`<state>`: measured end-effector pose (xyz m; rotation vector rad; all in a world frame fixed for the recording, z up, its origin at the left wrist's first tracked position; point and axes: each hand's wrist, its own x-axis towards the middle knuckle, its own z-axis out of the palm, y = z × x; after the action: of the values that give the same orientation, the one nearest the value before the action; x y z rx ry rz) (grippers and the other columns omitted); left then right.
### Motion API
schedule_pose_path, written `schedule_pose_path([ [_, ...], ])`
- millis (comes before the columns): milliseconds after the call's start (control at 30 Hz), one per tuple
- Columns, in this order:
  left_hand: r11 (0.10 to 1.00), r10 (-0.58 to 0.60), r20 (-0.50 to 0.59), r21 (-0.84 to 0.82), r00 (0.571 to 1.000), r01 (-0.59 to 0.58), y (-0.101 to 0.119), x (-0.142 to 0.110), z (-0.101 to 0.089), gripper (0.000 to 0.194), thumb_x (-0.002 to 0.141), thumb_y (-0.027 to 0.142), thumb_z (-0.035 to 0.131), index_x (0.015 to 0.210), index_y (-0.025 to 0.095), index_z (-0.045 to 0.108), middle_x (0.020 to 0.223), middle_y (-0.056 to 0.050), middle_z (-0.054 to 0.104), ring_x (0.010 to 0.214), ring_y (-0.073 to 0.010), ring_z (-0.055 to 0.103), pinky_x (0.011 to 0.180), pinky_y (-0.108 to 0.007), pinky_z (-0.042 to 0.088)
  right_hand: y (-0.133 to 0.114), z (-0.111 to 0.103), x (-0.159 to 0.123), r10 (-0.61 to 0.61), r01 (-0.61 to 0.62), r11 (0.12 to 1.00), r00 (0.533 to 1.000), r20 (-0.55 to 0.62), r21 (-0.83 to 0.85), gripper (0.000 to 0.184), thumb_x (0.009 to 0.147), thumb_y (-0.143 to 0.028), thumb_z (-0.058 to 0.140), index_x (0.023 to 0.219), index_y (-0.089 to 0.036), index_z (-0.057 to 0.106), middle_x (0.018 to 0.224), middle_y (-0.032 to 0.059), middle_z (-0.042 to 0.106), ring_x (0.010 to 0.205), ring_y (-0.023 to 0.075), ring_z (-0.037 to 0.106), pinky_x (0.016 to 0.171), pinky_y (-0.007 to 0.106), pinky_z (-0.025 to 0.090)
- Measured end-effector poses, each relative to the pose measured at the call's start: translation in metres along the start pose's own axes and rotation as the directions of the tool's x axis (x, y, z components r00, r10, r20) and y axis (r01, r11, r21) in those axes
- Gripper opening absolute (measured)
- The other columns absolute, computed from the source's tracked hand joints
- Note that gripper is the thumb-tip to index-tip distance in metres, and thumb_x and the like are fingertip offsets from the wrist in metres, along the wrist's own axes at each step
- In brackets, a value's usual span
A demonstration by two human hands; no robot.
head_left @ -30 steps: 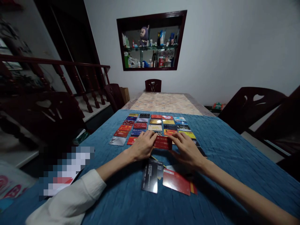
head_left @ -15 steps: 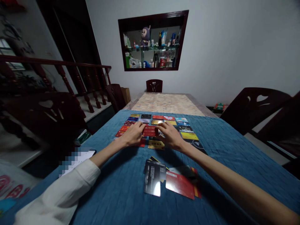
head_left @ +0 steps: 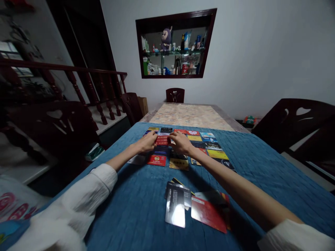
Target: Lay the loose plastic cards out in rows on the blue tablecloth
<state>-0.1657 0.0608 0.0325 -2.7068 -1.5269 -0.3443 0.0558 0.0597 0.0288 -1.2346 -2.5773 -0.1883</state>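
Note:
A red card (head_left: 162, 140) with pale lettering is between my hands, over rows of laid-out cards. My left hand (head_left: 148, 142) pinches its left end, and my right hand (head_left: 180, 141) grips the right end. Below them lie a red card with a round yellow emblem (head_left: 156, 160) and a gold card (head_left: 179, 164). Toward the right of the rows are a yellow card (head_left: 216, 154) and a white-heart card (head_left: 193, 132). My hands and forearms hide several cards in the left and middle columns.
Closer to me, a loose pile holds a black card (head_left: 176, 209) and a larger red card (head_left: 208, 213). A blue cloth (head_left: 131, 216) covers the near part of the table. Dark chairs (head_left: 293, 120) stand around it, and a plastic bag (head_left: 15, 198) is at the left.
Both hands have carried the red card away from me and to the left, from the front of the rows to farther back. The emblem card and gold card are now uncovered.

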Motion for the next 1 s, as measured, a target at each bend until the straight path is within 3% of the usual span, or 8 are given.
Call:
schedule_pose_path([
  [433,0.999,-0.008,0.112,0.038,0.994,0.004,-0.014,0.022,0.006,0.029,0.078,0.015,0.061,0.107,0.017,0.063,0.114,-0.010,0.059,0.103,-0.0250,0.062,0.090,-0.029,0.050,0.004,0.015,0.026,0.047,-0.048,0.999,0.989,0.142,0.002,0.023,0.093,-0.025,0.056,0.110,-0.018,0.069,0.122,0.0121,0.066,0.112,0.0244,0.058,0.090,0.031,0.044],
  [600,0.995,-0.063,0.156,0.086,0.986,0.050,-0.018,0.029,0.011,0.024,0.078,0.013,0.060,0.101,0.014,0.064,0.109,-0.012,0.060,0.099,-0.0261,0.062,0.085,-0.031,0.051,0.006,0.020,0.033,0.068,-0.069,0.998,0.982,0.176,-0.003,0.024,0.093,-0.026,0.056,0.111,-0.018,0.070,0.122,0.0123,0.066,0.113,0.0252,0.059,0.087,0.030,0.045],
  [1000,0.997,-0.043,0.188,0.066,0.981,0.031,-0.027,0.042,0.022,0.025,0.072,0.009,0.060,0.095,0.015,0.067,0.102,-0.010,0.063,0.094,-0.0241,0.062,0.082,-0.028,0.049,0.012,0.032,0.041,0.088,-0.089,0.996,0.968,0.233,-0.004,0.023,0.092,-0.028,0.057,0.109,-0.024,0.071,0.119,0.0101,0.070,0.110,0.0243,0.062,0.085,0.028,0.046],
])
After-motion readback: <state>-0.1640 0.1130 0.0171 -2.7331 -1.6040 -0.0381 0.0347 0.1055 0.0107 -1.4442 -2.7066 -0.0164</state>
